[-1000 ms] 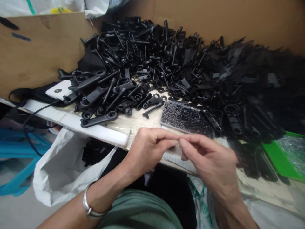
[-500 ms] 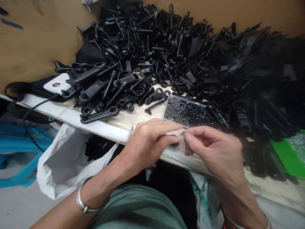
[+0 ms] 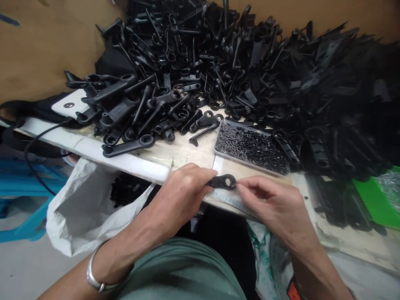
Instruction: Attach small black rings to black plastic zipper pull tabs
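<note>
My left hand [image 3: 184, 193] grips a black plastic lever arm [image 3: 224, 182] between thumb and fingers, its ring-shaped end pointing right and the rest hidden in the hand. At the rim of that ring, my right hand [image 3: 275, 200] is closed in a pinch; whatever is between its fingertips is too small to make out. Just beyond both hands lies a shallow clear box [image 3: 250, 146] full of tiny dark metallic pieces. A large heap of similar black plastic parts [image 3: 187, 62] covers the back of the table.
A white bag [image 3: 75, 216] with black pieces inside hangs open below the table edge [image 3: 140, 166] at left. At far right stands a green tray [image 3: 371, 204] of small shiny pieces. A white device [image 3: 70, 104] with a black cable and a blue stool [image 3: 28, 200] are at left.
The ring end of the black lever arm has come into view between my hands. My left hand has shifted slightly left, and my right fingertips have moved down to the ring's rim.
</note>
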The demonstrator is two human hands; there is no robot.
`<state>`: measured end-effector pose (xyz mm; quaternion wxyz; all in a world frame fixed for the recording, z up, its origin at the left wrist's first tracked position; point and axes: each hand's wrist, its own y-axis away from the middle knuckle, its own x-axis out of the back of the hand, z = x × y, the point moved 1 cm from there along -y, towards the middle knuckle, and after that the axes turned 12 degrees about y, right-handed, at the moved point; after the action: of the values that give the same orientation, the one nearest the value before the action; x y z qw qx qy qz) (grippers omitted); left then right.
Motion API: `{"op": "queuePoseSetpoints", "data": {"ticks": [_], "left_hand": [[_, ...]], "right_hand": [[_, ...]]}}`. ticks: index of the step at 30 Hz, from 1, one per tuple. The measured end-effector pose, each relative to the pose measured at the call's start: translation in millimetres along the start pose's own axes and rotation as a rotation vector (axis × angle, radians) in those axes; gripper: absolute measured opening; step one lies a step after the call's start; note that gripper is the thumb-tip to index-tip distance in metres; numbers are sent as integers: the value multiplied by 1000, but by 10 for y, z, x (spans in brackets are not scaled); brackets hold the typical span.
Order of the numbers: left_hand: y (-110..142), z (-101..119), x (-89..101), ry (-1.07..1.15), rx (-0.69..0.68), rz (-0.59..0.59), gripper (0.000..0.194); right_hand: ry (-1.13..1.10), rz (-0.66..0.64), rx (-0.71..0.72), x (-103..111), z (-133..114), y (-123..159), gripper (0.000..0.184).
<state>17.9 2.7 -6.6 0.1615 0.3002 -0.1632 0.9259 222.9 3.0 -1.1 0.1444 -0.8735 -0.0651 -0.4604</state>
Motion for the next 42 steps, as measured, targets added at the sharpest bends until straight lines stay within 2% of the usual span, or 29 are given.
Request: {"op": "queuePoseSetpoints", "data": {"ticks": [7,13,23,27,31,35,37,39,42], "left_hand": [[10,-17,-42,26,-9,16,19],[44,-20,-52,54,-4,35,16],[35,-33,-42,41,7,2,17],[18,-25,-30,83,17,48,19],[-73,-13,32,268,155,101,14],[-196,-53,52,553,440,32,27],[-230,-69,48,609,503,2,32],[-235,-63,53,595,436,-10,30],[-178,-37,89,366,200,20,21]], "right_hand": [[117,-7,117,-36,-24,10,10],[155,4,143,-53,-59,-19,9],[121,11,20,-32,-39,-12,11],[71,32,-77,-1,-20,20,12],[-20,107,-207,41,20,55,11],[-85,133,-295,67,51,106,8],[-102,140,-319,72,61,126,8],[-118,141,-332,79,74,136,9],[-122,148,-347,100,105,137,10]]}}
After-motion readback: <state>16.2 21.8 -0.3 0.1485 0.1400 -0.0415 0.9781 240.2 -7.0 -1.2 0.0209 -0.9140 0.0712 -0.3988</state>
